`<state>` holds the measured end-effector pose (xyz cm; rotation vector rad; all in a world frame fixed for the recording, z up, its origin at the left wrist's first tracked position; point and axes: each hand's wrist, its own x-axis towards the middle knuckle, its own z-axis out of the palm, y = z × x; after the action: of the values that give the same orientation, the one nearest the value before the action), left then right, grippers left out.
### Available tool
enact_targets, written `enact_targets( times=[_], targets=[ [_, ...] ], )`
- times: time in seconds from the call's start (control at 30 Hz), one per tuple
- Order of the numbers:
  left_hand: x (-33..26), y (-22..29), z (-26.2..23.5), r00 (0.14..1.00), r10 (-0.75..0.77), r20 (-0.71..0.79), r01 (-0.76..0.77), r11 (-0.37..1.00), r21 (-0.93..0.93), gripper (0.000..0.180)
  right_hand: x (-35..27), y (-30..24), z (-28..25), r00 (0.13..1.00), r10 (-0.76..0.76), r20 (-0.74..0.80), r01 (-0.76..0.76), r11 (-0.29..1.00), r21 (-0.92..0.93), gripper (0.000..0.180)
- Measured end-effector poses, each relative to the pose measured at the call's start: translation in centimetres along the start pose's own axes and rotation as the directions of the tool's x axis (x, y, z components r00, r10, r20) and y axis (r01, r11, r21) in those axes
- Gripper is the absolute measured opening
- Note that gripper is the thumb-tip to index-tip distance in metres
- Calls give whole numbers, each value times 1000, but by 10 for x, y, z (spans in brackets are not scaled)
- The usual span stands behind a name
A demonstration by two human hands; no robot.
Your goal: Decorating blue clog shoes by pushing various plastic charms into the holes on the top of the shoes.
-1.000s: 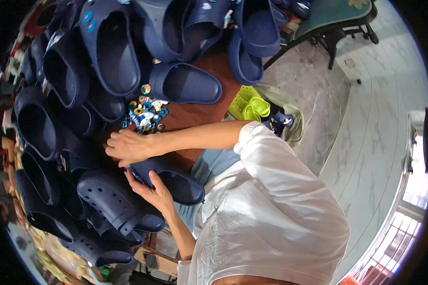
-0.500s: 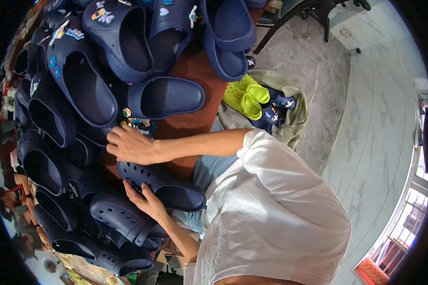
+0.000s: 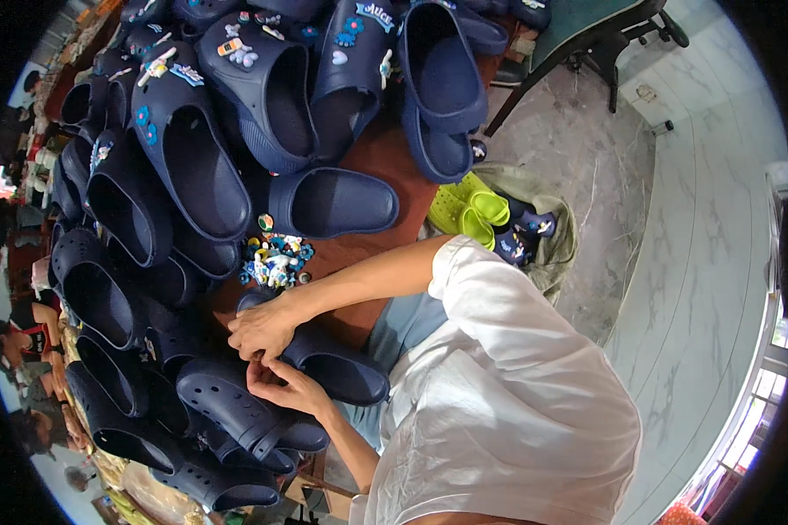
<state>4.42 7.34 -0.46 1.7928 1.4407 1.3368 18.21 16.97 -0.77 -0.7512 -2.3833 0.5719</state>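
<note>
A dark blue clog (image 3: 346,372) with a holed toe lies on the brown tabletop, its heel toward my body. My right hand (image 3: 267,325) bends over its toe with fingers pinched together. My left hand (image 3: 291,389) meets it at the side of the clog, thumb and forefinger closed against the right fingertips. Whatever is between the fingers is hidden or too small to make out. Just beyond my right hand lies a pile of small colourful shoe charms (image 3: 276,262), mostly blue, white and yellow.
Several dark blue clogs (image 3: 193,166), some with charms, crowd the table around my hands. A single clog (image 3: 341,203) lies past the charms on the brown tabletop (image 3: 372,157). Lime green clogs (image 3: 468,210) and dark ones rest on a grey-green cloth (image 3: 562,254). A chair (image 3: 578,39) stands beyond.
My right hand has gone from the charm pile to the clog's toe. My left hand has left its place along the clog's side and now meets the right. The whole view has shifted slightly.
</note>
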Motion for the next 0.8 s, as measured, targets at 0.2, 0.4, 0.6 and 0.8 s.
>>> enact_targets(
  times=[0.2, 0.4, 0.6, 0.8],
  targets=[
    [1, -3, -2, 1000, -23, -6, 23, 998, 59, 37, 14, -1, -3, 999, 44, 31, -41, 997, -66, 27],
    [1, 10, 0, 998, -59, -17, 60, 997, 49, 37, 19, 1, -1, 995, 77, 58, -71, 993, -99, 25],
    [6, 8, 1, 999, -18, 29, 17, 999, 43, 30, 15, 0, -3, 998, 32, -49, -39, 989, -142, 20],
    [7, 7, -3, 999, -17, 34, 16, 999, 35, 31, 31, 0, 5, 998, 56, 30, -45, 957, -287, 24]
  ],
)
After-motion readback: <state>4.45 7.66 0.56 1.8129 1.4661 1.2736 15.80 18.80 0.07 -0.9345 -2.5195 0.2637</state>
